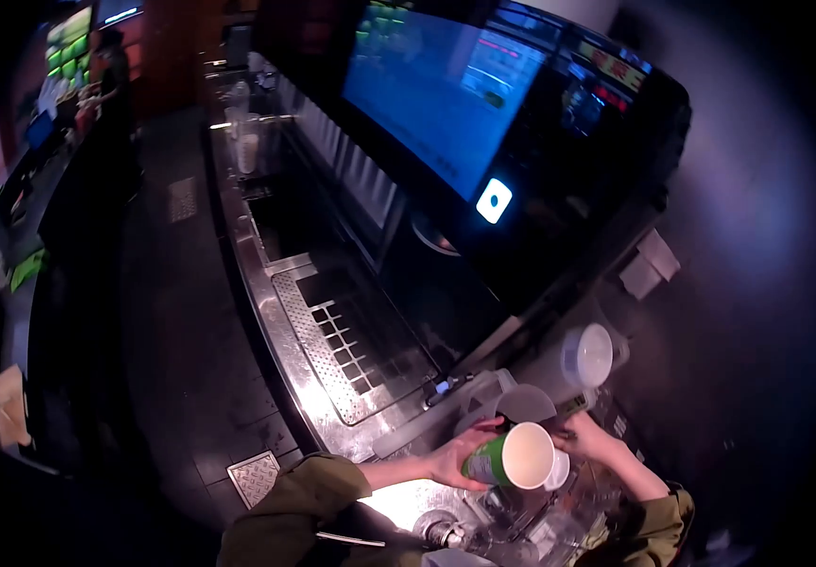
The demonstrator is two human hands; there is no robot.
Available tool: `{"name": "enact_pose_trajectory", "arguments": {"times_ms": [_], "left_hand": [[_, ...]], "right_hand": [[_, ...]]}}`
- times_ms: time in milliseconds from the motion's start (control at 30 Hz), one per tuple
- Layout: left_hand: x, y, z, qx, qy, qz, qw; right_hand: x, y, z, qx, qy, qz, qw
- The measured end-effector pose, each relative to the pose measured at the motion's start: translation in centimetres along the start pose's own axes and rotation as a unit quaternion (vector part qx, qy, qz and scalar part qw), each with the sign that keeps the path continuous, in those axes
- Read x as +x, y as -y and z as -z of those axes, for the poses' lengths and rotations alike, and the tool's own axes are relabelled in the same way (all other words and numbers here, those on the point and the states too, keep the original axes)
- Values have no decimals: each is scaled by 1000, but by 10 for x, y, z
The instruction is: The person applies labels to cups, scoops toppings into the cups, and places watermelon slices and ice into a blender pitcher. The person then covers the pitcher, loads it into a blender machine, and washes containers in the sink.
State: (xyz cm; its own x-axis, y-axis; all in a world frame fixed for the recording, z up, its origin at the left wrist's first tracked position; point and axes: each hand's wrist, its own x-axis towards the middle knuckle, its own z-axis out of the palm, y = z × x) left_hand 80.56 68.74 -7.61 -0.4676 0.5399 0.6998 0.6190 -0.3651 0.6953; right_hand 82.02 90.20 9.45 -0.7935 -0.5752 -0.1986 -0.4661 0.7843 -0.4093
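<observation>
My left hand [457, 462] is wrapped round a green paper cup [486, 463] with a white rim and pale inside. The cup is tilted so its mouth faces me. Just right of it is my right hand [593, 442], its fingers curled in beside the cup and partly hidden; what they hold I cannot make out. A white rounded piece [558, 470] shows between the cup and my right hand. Close behind the cup stands a grey translucent container [527, 403]. A taller clear pitcher-like vessel [589, 356] is farther back, right of it.
A steel counter [280, 326] with a drain grid [343, 345] runs away to the left. Above it hangs a large machine with a blue-lit screen [436, 90]. Clear plastic items [545, 539] crowd the front. A person [113, 113] stands at the far left.
</observation>
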Motion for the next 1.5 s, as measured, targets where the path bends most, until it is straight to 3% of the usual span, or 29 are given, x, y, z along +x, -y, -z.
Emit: {"name": "enact_pose_trajectory", "arguments": {"times_ms": [33,67,100,200,267,333,367,467,500,533,633,767,933,1033,1233,1333,1433,1467,1500], "left_hand": [[-1,1,-1,7,-8,-22,1000],[-5,10,-8,-28,-33,-23,999],[-5,10,-9,-17,-29,-14,999],[-1,12,-14,-23,-34,12,999],[-4,13,-18,-32,-41,15,999],[-6,19,-22,-35,-43,1,998],[-5,21,-26,-38,-45,7,998],[-10,14,-15,-53,-94,56,993],[-14,8,-9,-68,-118,86,987],[-19,4,-2,-82,-140,116,980],[-27,-16,36,-108,-203,193,954],[-28,-29,80,2,-161,263,951],[-21,-57,87,-5,-112,250,962],[-23,-54,89,104,-72,231,965],[8,-69,100,152,17,239,959],[26,-66,100,156,55,224,961],[45,-63,91,137,97,202,965],[47,-55,90,149,102,187,966],[49,-58,86,170,93,171,966]], "right_hand": [[-4,-14,-10,-6,20,-1,1000],[-6,-33,-18,-7,101,-34,994],[5,-19,-24,12,-50,138,989],[-9,-58,-50,8,62,16,998],[-4,2,-27,90,-16,-163,982],[-9,-2,-28,222,-96,-231,942],[-19,-16,-38,265,-187,-192,926],[-44,-27,-38,336,-248,-154,895],[-56,-33,-44,344,-276,-180,879],[-71,-36,-55,445,-328,-208,807],[-99,-28,-64,559,-359,-199,721],[-110,-6,-68,629,-399,-208,634],[-116,-3,-65,633,-417,-193,623],[-120,0,-58,617,-421,-200,634],[-132,-4,-47,603,-445,-190,634],[-146,8,-23,568,-439,-167,676],[-153,48,5,502,-495,-147,694],[-150,68,11,462,-512,-125,713],[-150,77,12,388,-496,-112,768]]}}
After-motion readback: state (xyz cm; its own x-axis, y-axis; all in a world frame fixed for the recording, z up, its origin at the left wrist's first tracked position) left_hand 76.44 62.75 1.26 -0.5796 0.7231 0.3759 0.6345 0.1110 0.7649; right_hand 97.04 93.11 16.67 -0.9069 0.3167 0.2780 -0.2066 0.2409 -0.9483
